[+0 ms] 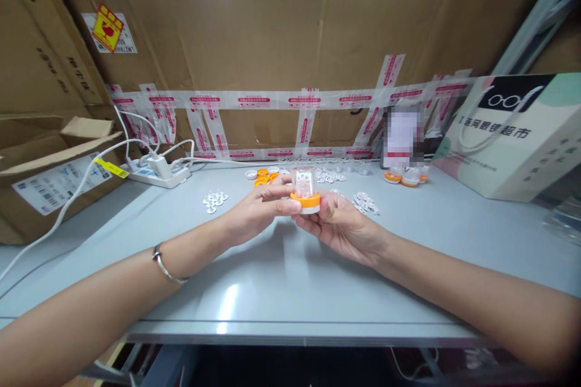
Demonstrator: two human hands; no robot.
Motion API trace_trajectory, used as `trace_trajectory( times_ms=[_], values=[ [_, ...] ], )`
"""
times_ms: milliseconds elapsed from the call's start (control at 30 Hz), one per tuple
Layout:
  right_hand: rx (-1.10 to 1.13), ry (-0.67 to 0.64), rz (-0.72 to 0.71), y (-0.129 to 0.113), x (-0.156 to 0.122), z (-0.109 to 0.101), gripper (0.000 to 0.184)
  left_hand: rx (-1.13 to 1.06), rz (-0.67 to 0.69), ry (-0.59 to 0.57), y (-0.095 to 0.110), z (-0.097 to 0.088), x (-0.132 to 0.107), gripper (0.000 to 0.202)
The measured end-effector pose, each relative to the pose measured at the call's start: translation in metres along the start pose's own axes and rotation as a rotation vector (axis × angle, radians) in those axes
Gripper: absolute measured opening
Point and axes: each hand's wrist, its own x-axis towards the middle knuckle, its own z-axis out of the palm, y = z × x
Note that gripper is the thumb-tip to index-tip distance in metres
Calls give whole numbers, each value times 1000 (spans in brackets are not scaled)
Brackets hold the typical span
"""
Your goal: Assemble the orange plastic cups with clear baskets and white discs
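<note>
A small container [305, 184] with a clear dome, an orange ring and a white base is held upright above the table between both hands. My left hand [261, 205] grips its left side, with the thumb on the orange ring and the fingers behind. From the right, my right hand [349, 227] pinches the base and ring. Past my left fingers lie orange rings [262, 180]. Small white stemmed pieces [214, 201] are grouped to the left. White openwork pieces [365, 203] lie beyond my right hand, with more white pieces [330, 176] behind the container.
Several orange-ringed containers [410, 179] stand at the back right, before a blurred upright object [402, 136]. A paper bag [508, 139] is on the right. At left are a power strip [166, 175] with cables and a cardboard box [49, 175]. Taped cardboard [272, 30] backs the table [272, 290].
</note>
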Motion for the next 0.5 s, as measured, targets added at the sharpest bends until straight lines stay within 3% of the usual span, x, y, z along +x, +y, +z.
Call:
trace_trajectory(
  times_ms=[300, 500],
  values=[
    [20, 128, -7, -2, 3, 0, 34, 9, 34, 41, -4, -3, 5, 29],
    [0, 188, -11, 0, 7, -6, 25, 193, 50, 180, -7, -6, 7, 23]
  ],
)
